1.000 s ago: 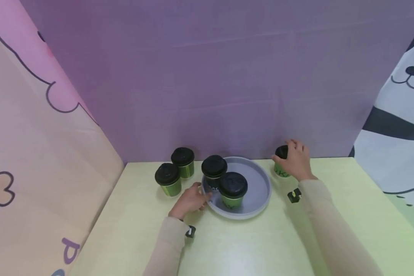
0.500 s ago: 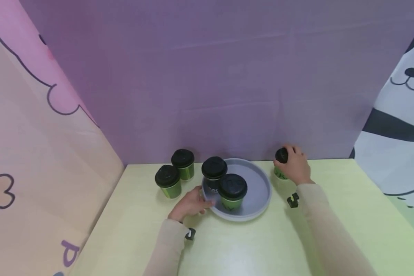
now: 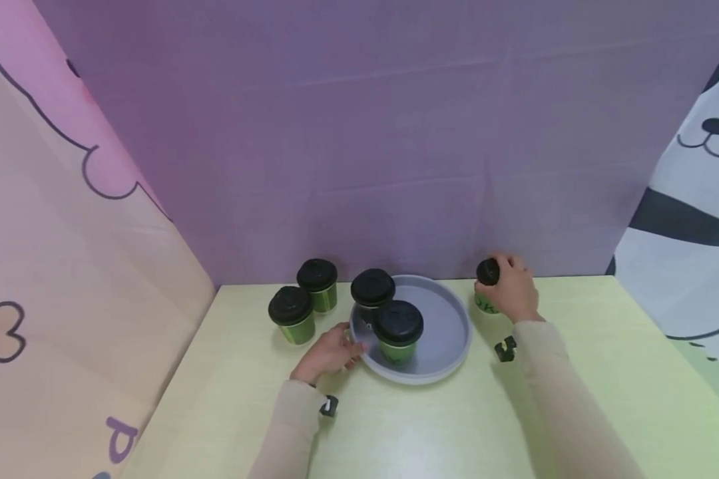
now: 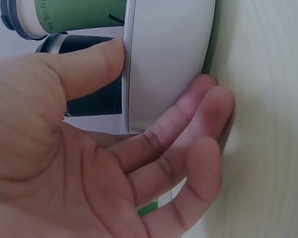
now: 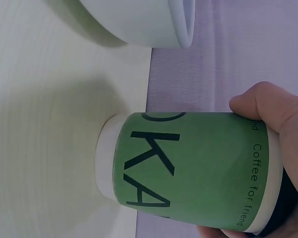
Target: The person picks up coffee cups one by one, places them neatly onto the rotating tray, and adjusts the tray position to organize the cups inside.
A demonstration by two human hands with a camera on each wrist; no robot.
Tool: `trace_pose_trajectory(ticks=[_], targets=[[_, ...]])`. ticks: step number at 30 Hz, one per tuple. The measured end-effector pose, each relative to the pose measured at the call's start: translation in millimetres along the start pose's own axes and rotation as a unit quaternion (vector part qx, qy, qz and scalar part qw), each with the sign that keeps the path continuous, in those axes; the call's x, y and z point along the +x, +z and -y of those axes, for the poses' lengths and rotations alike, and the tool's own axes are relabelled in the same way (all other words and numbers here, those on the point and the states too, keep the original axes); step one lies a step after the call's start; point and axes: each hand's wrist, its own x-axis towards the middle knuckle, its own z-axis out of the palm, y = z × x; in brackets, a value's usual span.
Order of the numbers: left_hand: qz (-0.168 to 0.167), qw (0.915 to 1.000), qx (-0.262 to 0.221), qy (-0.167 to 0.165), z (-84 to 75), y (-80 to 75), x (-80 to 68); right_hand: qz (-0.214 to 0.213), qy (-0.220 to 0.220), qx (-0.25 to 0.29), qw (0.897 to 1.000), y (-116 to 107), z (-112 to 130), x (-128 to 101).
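My left hand point(image 3: 328, 352) holds the left edge of a round grey tray point(image 3: 449, 336). In the left wrist view the thumb point(image 4: 97, 67) lies over the rim and the other fingers curl against the outer wall, tips by its underside. Two black-lidded paper coffee cups stand on the tray: a green cup point(image 3: 399, 332) in front and a dark cup point(image 3: 373, 289) behind it. Right of the tray, my right hand point(image 3: 512, 289) grips another green coffee cup point(image 5: 193, 168) near its lid, thumb on one side and fingers on the other. This cup stands upright with its base at the tabletop.
Left of the tray stand two more green cups with black lids, one nearer point(image 3: 291, 316) and one farther back point(image 3: 317, 286). A purple backdrop point(image 3: 359, 146) rises behind the pale table point(image 3: 419, 432), with printed panels at both sides.
My right fingers have come down and closed round the right-hand cup. The front cup on the tray has shifted slightly left. My left hand stays at the tray's edge, its thumb slightly moved.
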Motion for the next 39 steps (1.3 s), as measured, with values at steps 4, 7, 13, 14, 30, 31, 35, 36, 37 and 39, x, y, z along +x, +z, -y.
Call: trace_pose_trajectory(ticks=[4, 7, 13, 14, 30, 31, 35, 36, 37, 39], targets=[[-0.007, 1.0, -0.001, -0.005, 1.0, -1.3, 0.5, -0.013, 0.0, 0.005, 1.0, 3.3, 1.4, -2.2], [-0.008, 1.0, -0.002, -0.002, 1.8, -1.5, 1.4, -0.017, -0.001, 0.006, 1.0, 5.3, 0.9, -3.3], [-0.01, 0.9999, -0.008, -0.006, 1.4, -1.1, 1.6, -0.022, -0.004, 0.005, 1.0, 6.6, -2.0, -6.8], [-0.011, 0.9999, -0.009, -0.007, 1.3, -0.9, 1.5, -0.025, -0.006, 0.006, 1.0, 6.4, -2.4, -7.6], [-0.038, 0.9993, 0.0, 0.009, 1.7, 3.5, 3.5, -0.049, -0.014, 0.029, 0.998, 1.8, 1.5, -23.3], [-0.038, 0.9992, 0.0, 0.008, 1.6, 3.6, 3.5, -0.05, -0.014, 0.031, 0.998, 1.6, 1.8, -24.1], [-0.04, 0.9992, -0.001, 0.006, 1.8, 3.9, 4.2, -0.054, -0.011, 0.037, 0.998, 2.0, 0.8, -26.9], [-0.041, 0.9991, 0.0, 0.007, 1.9, 4.1, 4.5, -0.056, -0.01, 0.039, 0.998, 2.2, 0.3, -27.8], [-0.041, 0.9991, -0.001, 0.006, 1.8, 4.1, 4.7, -0.058, -0.009, 0.04, 0.997, 2.4, -0.4, -28.5], [-0.042, 0.9991, 0.0, 0.005, 1.6, 4.4, 5.5, -0.063, -0.008, 0.043, 0.997, 2.5, -1.6, -30.4]])
